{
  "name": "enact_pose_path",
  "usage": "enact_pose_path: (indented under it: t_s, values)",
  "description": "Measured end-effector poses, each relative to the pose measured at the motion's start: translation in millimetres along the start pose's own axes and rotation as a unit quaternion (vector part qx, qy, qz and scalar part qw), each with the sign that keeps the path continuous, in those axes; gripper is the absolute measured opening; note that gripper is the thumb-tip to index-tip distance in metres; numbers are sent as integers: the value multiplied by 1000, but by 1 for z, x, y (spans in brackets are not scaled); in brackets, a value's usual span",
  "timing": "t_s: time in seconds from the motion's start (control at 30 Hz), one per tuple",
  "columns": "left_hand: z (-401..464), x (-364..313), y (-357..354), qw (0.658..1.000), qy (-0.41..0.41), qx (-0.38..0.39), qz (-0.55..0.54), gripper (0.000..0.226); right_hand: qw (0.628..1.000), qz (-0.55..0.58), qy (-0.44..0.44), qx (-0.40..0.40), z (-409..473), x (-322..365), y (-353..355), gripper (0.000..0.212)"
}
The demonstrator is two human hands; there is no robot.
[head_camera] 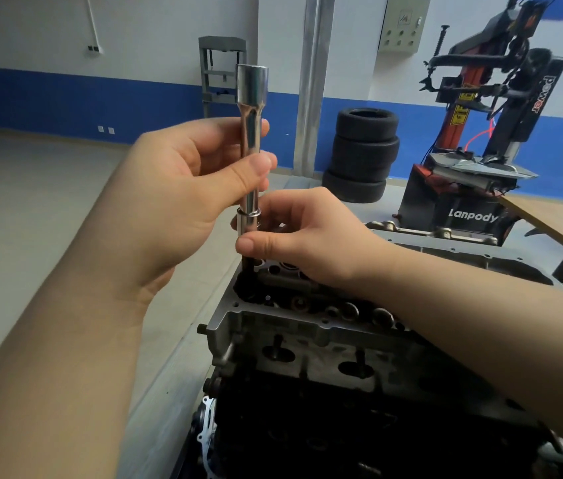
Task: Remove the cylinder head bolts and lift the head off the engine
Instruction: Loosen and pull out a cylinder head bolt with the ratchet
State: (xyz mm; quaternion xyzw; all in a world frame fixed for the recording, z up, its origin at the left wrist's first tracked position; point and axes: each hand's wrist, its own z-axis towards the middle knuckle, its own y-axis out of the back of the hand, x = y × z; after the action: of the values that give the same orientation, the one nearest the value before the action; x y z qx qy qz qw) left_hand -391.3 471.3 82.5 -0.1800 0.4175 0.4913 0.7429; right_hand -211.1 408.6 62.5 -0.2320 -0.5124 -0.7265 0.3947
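A long chrome socket extension (251,133) stands upright over the far left corner of the grey cylinder head (307,335). My left hand (183,188) grips its upper shaft between thumb and fingers. My right hand (304,236) pinches the lower shaft just below a small ring, right above the head. A dark bolt shank (248,271) shows under my right thumb, running down into a hole in the head. The black engine block (342,420) sits beneath the head.
Another grey engine part (473,252) lies behind the head. A stack of tyres (363,153) stands by a metal pillar. A red and black tyre changer (473,140) fills the right. A wooden board edge (556,223) juts in at right. Pale floor spreads to the left.
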Motion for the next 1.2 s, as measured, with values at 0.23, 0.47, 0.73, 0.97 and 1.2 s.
enact_pose_path:
  t_s: [0.23,0.47,0.73,0.97,1.2]
  values:
    - [1,1,0,995,-30,-34,92,38,999,21,-10,33,0,0,-1,27]
    - [1,0,-5,996,-28,-30,76,30,1000,30,0,3,3,-4,2,15]
    - [1,0,-2,992,-37,-56,111,36,998,69,0,-5,5,-8,1,28]
    - [-3,-3,-5,999,-34,-9,20,32,995,102,7,14,4,-11,0,18]
    - [-1,-1,-9,986,-78,-80,126,33,997,75,8,-11,6,-10,-1,28]
